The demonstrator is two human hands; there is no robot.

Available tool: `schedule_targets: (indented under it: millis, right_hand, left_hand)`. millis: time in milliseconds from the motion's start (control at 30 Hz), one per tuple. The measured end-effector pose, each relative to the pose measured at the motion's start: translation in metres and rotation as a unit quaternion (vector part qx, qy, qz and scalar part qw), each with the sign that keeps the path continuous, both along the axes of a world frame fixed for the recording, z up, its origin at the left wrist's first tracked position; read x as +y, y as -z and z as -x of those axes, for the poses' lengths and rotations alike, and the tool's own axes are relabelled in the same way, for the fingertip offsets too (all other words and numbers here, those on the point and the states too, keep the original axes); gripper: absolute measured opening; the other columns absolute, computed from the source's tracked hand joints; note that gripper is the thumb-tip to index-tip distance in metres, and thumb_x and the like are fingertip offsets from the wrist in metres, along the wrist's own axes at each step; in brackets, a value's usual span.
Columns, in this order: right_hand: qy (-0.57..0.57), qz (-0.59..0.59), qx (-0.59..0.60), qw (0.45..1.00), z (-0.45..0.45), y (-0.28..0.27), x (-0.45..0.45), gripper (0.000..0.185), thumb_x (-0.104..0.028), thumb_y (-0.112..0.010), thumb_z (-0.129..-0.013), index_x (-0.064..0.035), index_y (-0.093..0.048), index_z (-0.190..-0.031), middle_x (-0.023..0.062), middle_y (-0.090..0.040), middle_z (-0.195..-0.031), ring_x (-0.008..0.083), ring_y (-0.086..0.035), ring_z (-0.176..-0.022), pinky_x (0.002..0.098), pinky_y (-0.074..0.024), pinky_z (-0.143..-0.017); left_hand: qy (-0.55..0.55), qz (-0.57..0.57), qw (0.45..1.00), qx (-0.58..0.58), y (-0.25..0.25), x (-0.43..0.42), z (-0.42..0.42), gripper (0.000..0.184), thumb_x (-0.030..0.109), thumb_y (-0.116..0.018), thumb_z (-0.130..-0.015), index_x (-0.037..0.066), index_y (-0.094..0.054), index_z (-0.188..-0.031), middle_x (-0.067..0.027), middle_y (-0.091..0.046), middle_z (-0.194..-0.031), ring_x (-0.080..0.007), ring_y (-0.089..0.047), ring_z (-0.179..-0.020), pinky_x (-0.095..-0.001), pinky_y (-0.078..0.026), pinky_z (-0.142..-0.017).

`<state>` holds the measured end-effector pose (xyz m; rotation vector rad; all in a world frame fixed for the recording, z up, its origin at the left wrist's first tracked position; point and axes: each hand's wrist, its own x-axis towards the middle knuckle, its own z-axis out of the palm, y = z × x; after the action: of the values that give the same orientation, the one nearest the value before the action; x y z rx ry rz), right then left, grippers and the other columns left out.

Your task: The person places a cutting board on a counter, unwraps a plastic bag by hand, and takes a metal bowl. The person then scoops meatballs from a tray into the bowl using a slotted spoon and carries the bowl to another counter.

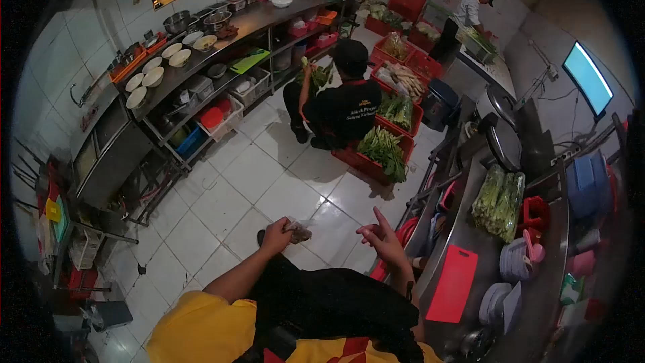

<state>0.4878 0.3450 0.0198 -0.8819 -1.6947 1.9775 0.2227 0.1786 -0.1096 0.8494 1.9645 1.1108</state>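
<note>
My left hand (277, 236) is closed on a small clear plastic bag (300, 233) with something brownish inside, held over the tiled floor. To its right, my right hand (383, 238) is raised with the index finger stretched out and holds nothing. Beyond my hands, a person in a black shirt and cap (349, 104) sits low on the floor and handles leafy greens (316, 75). Beside that person, a red crate (366, 165) holds leafy vegetables (383, 151).
A steel counter with bowls (179, 58) runs along the left. On the right counter are bagged green vegetables (498, 202), a red cutting board (453, 284) and stacked plates (516, 259). Another person in white (468, 13) stands at the back right.
</note>
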Motion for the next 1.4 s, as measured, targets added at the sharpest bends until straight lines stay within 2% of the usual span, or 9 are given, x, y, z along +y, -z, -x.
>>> schedule_targets:
  millis: [233, 533, 767, 833, 900, 967, 1033, 1133, 1400]
  right_hand:
    - [-0.021, 0.078, -0.019, 0.997, 0.154, 0.007, 0.013, 0.074, -0.023, -0.058, -0.093, -0.0067, -0.013, -0.149, 0.0107, -0.064, -0.104, 0.0132, -0.057, -0.078, 0.0249, -0.0443, -0.070]
    - [-0.052, 0.083, -0.059, 0.993, 0.284, 0.007, 0.028, 0.067, -0.024, -0.058, -0.093, -0.0055, -0.023, -0.147, 0.0085, -0.064, -0.103, 0.0108, -0.055, -0.077, 0.0239, -0.0434, -0.071]
    - [-0.050, 0.086, 0.026, 0.995, 0.317, -0.026, 0.055, 0.063, -0.025, -0.060, -0.091, -0.0037, -0.031, -0.144, 0.0049, -0.062, -0.095, 0.0100, -0.054, -0.074, 0.0242, -0.0430, -0.070]
    - [-0.029, 0.108, 0.049, 0.993, 0.320, -0.042, 0.067, 0.055, -0.023, -0.060, -0.091, -0.0029, -0.041, -0.138, 0.0027, -0.058, -0.089, 0.0095, -0.051, -0.074, 0.0244, -0.0417, -0.071]
    - [-0.028, 0.118, 0.185, 0.975, 0.318, -0.060, 0.075, 0.044, -0.022, -0.058, -0.091, -0.0013, -0.051, -0.130, 0.0014, -0.054, -0.085, 0.0097, -0.049, -0.076, 0.0244, -0.0400, -0.071]
    - [-0.023, 0.107, 0.230, 0.967, 0.321, -0.077, 0.071, 0.033, -0.021, -0.058, -0.091, -0.0005, -0.061, -0.116, 0.0017, -0.052, -0.082, 0.0109, -0.046, -0.077, 0.0257, -0.0378, -0.069]
    - [-0.119, 0.133, 0.356, 0.917, 0.325, -0.082, 0.069, 0.025, -0.019, -0.058, -0.089, -0.0002, -0.066, -0.103, 0.0028, -0.051, -0.080, 0.0136, -0.045, -0.075, 0.0276, -0.0361, -0.068]
    - [-0.122, 0.092, 0.238, 0.959, 0.328, -0.043, 0.076, 0.022, -0.019, -0.059, -0.086, 0.0000, -0.068, -0.091, 0.0043, -0.050, -0.079, 0.0160, -0.044, -0.074, 0.0291, -0.0345, -0.068]
    - [-0.105, 0.140, 0.282, 0.943, 0.313, -0.029, 0.054, 0.023, -0.022, -0.059, -0.085, -0.0005, -0.069, -0.088, 0.0047, -0.050, -0.078, 0.0163, -0.042, -0.074, 0.0292, -0.0329, -0.068]
  left_hand:
    - [-0.029, 0.008, 0.999, 0.032, -0.001, -0.025, 0.125, 0.016, 0.007, -0.064, -0.076, 0.001, -0.059, -0.090, -0.0119, -0.064, -0.072, -0.0141, -0.059, -0.056, -0.0305, -0.047, -0.054]
    - [-0.150, -0.057, 0.983, -0.085, 0.014, -0.050, 0.232, 0.007, 0.003, -0.061, -0.083, 0.001, -0.054, -0.086, -0.0060, -0.058, -0.067, -0.0111, -0.055, -0.054, -0.0265, -0.046, -0.049]
    - [-0.212, -0.086, 0.968, -0.106, 0.013, -0.053, 0.260, 0.006, 0.000, -0.057, -0.084, 0.001, -0.055, -0.089, -0.0039, -0.058, -0.070, -0.0095, -0.053, -0.054, -0.0232, -0.044, -0.048]
    - [-0.213, -0.069, 0.970, -0.097, 0.003, -0.053, 0.263, 0.006, 0.000, -0.057, -0.085, 0.001, -0.055, -0.090, -0.0035, -0.058, -0.070, -0.0094, -0.054, -0.054, -0.0230, -0.044, -0.048]
    - [-0.214, -0.055, 0.971, -0.087, -0.001, -0.050, 0.265, 0.006, 0.000, -0.057, -0.085, 0.001, -0.055, -0.091, -0.0031, -0.057, -0.070, -0.0093, -0.054, -0.055, -0.0228, -0.044, -0.048]
    - [-0.212, -0.073, 0.968, -0.109, -0.002, -0.049, 0.267, 0.005, 0.001, -0.057, -0.085, 0.001, -0.055, -0.090, -0.0029, -0.057, -0.069, -0.0092, -0.054, -0.055, -0.0231, -0.044, -0.047]
    - [-0.210, -0.078, 0.969, -0.103, 0.005, -0.045, 0.271, 0.005, 0.001, -0.057, -0.086, 0.001, -0.055, -0.090, -0.0032, -0.057, -0.069, -0.0093, -0.054, -0.055, -0.0234, -0.044, -0.047]
    - [-0.196, -0.052, 0.976, -0.082, 0.002, -0.045, 0.269, 0.005, 0.001, -0.057, -0.086, 0.001, -0.055, -0.090, -0.0038, -0.058, -0.070, -0.0095, -0.054, -0.055, -0.0239, -0.044, -0.047]
    - [-0.171, -0.061, 0.975, -0.124, 0.004, -0.037, 0.256, 0.009, 0.000, -0.056, -0.084, 0.001, -0.056, -0.093, -0.0059, -0.061, -0.074, -0.0104, -0.057, -0.059, -0.0255, -0.046, -0.049]
